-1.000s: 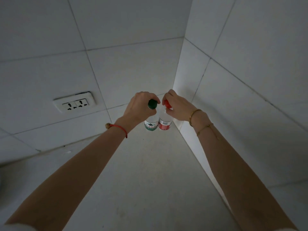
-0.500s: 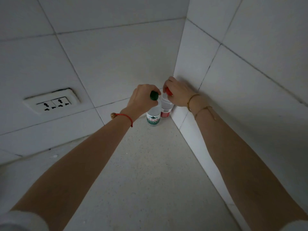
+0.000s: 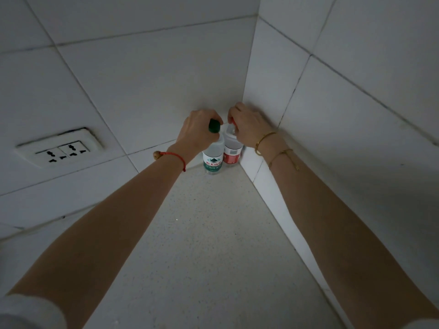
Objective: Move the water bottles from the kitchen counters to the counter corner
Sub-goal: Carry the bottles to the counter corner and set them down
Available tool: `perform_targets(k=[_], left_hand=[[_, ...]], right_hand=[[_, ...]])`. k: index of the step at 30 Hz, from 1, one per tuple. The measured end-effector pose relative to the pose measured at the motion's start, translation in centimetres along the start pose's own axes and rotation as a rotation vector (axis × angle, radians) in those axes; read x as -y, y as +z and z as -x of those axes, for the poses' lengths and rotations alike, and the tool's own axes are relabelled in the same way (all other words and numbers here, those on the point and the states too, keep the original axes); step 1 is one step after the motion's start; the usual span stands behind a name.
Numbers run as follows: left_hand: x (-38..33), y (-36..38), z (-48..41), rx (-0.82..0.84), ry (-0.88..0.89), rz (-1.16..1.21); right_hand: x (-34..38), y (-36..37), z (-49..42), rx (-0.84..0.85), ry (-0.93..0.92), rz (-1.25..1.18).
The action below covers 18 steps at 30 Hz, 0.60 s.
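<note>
Two clear water bottles stand upright side by side in the far corner of the speckled counter, where the two tiled walls meet. The green-capped, green-labelled bottle is on the left. My left hand grips it around the neck, just below the cap. The red-labelled bottle stands right of it, tight against the right wall. My right hand grips its top and hides most of the red cap. Both bottle bases appear to rest on the counter.
A white double wall socket sits on the left tiled wall. The right tiled wall runs close along my right forearm. Speckled counter surface stretches from the bottles toward me.
Both hands have carried the bottles farther back into the corner and set them lower. The red-labelled bottle has moved in against the right wall. My grips are unchanged.
</note>
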State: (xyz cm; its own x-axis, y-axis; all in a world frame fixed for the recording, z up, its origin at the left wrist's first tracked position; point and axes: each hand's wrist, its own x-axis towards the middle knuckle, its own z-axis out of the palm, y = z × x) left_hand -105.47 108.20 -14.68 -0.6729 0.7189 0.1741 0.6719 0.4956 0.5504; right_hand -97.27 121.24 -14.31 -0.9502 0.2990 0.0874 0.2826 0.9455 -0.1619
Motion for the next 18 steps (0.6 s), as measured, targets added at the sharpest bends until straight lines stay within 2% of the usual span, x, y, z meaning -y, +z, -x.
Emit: perform_targets(k=[10, 18], left_hand=[[0.5, 0.6, 0.6, -0.019, -0.019, 0.049], [0.6, 1.3, 1.5, -0.098, -0.088, 0.08]], right_hand=[[0.9, 0.8, 1.0, -0.141, 0.171, -0.178], [1.3, 0.4, 1.4, -0.127, 0.224, -0.236]])
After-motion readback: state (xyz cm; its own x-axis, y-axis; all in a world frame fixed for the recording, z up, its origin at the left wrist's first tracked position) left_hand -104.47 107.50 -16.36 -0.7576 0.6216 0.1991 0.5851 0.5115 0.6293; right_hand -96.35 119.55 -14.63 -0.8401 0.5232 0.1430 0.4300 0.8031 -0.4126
